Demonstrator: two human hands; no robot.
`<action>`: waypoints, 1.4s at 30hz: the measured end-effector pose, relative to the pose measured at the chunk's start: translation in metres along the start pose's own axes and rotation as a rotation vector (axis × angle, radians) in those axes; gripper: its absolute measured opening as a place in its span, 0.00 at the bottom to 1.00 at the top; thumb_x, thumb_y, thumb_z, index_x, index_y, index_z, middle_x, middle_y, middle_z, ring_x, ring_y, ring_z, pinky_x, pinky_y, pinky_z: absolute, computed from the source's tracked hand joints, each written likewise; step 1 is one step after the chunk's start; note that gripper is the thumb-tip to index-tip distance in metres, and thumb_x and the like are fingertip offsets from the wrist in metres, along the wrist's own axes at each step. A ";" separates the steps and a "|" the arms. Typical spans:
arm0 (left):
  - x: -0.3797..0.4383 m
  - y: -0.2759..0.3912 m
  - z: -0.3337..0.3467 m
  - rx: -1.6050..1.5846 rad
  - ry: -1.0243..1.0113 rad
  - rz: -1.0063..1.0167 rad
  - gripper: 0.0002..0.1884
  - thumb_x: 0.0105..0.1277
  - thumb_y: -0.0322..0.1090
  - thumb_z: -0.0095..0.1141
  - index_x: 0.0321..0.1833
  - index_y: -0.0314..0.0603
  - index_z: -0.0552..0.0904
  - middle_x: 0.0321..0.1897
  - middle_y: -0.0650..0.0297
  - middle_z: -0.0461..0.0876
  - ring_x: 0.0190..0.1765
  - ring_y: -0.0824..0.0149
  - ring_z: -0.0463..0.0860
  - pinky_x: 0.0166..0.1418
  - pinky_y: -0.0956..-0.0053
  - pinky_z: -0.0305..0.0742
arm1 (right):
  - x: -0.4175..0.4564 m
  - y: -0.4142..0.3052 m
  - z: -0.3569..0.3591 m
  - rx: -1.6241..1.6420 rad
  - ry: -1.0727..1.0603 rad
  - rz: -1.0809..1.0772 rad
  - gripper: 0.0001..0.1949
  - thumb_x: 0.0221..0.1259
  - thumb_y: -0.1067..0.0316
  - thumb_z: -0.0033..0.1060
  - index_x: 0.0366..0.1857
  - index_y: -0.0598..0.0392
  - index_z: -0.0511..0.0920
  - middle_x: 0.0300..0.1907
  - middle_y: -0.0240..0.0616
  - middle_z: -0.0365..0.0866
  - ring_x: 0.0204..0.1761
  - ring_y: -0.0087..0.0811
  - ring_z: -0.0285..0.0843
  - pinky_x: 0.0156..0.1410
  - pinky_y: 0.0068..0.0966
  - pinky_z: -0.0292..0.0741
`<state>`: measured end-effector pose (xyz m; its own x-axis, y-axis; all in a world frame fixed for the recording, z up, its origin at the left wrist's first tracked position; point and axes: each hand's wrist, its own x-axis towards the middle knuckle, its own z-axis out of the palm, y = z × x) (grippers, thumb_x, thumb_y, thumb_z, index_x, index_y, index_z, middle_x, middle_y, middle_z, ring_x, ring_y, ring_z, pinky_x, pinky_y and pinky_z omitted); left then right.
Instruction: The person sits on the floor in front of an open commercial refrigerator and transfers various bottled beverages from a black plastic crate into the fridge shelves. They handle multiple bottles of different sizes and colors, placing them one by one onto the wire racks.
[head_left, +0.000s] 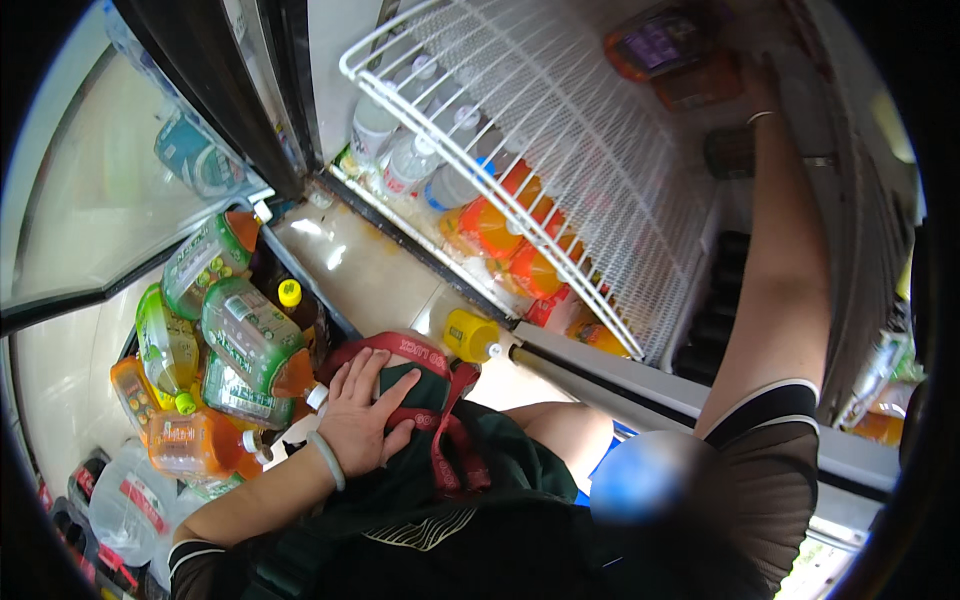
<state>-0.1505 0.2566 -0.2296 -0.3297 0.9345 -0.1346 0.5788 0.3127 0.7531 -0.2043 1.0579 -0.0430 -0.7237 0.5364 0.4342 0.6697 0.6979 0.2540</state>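
My left hand rests palm down, fingers spread, on my knee, which is covered by dark green cloth with red printed straps. It holds nothing. My right arm reaches deep into an open drinks refrigerator; my right hand is dim and blurred at the back. Beside its fingers lies an orange-brown bottle, and a bottle with a purple label is just past that. Whether the hand grips the nearer bottle cannot be told. A dark bottle lies near my wrist.
A tilted white wire shelf spans the cabinet above clear bottles and orange drinks. At left, a crate holds several piled tea bottles, near the open glass door. A yellow bottle is beside my knee.
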 end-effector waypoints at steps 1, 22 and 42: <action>0.003 -0.009 0.000 -0.012 0.004 0.049 0.32 0.52 0.41 0.60 0.63 0.48 0.68 0.63 0.42 0.57 0.66 0.41 0.57 0.68 0.50 0.52 | 0.005 0.031 -0.014 -0.045 -0.016 -0.029 0.35 0.54 0.46 0.52 0.61 0.62 0.63 0.61 0.58 0.64 0.62 0.51 0.63 0.64 0.39 0.64; -0.052 -0.009 0.009 -0.178 0.375 0.147 0.31 0.57 0.44 0.57 0.63 0.44 0.65 0.62 0.48 0.59 0.65 0.46 0.60 0.67 0.54 0.55 | -0.331 -0.191 -0.215 1.304 0.155 0.527 0.14 0.57 0.60 0.61 0.38 0.55 0.70 0.27 0.32 0.74 0.21 0.18 0.66 0.22 0.15 0.64; -0.183 -0.086 -0.082 -0.073 0.819 -0.426 0.23 0.65 0.41 0.50 0.62 0.45 0.67 0.58 0.50 0.68 0.62 0.52 0.67 0.65 0.61 0.60 | -0.585 -0.529 -0.248 1.990 -0.903 0.178 0.13 0.58 0.74 0.58 0.38 0.52 0.62 0.31 0.33 0.72 0.31 0.22 0.74 0.34 0.19 0.75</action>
<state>-0.2008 0.0450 -0.2167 -0.9443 0.3222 0.0670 0.2484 0.5644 0.7873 -0.0941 0.2575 -0.2171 -0.9491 0.2345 -0.2103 0.1512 -0.2466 -0.9572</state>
